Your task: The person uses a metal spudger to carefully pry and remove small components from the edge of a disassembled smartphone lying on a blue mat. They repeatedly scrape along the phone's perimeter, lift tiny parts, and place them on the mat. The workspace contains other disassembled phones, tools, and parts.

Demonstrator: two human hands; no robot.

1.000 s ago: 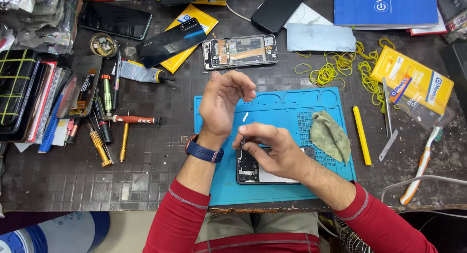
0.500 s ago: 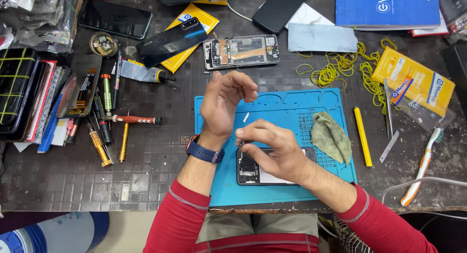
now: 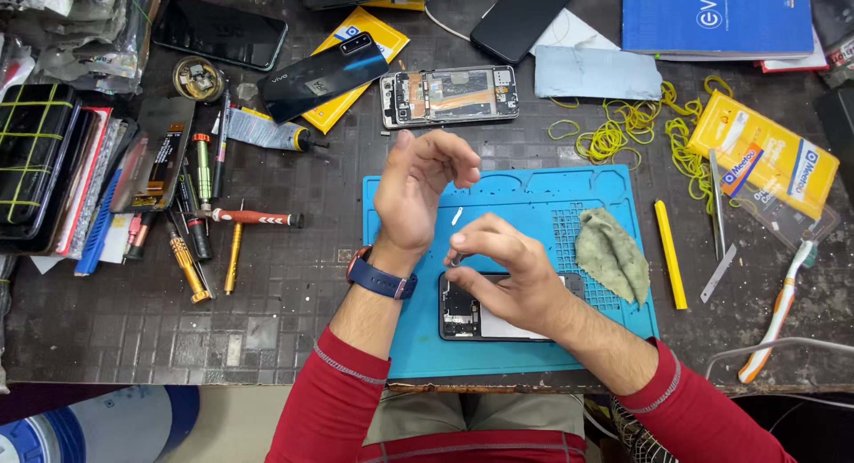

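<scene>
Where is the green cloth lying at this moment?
In the head view, the green cloth lies on the right part of the blue mat, between the right hand and the yellow stick.

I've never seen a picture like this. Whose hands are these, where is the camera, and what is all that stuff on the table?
The camera sits on a person's head and looks down at their own two bare hands; there is no robot. The right hand pinches something too small to identify over an opened phone lying on a blue mat. The left hand, with a watch on its wrist, is raised and holds nothing I can see. Around the mat lie screwdrivers, another opened phone, a green cloth, yellow rubber bands and a toothbrush.
</scene>
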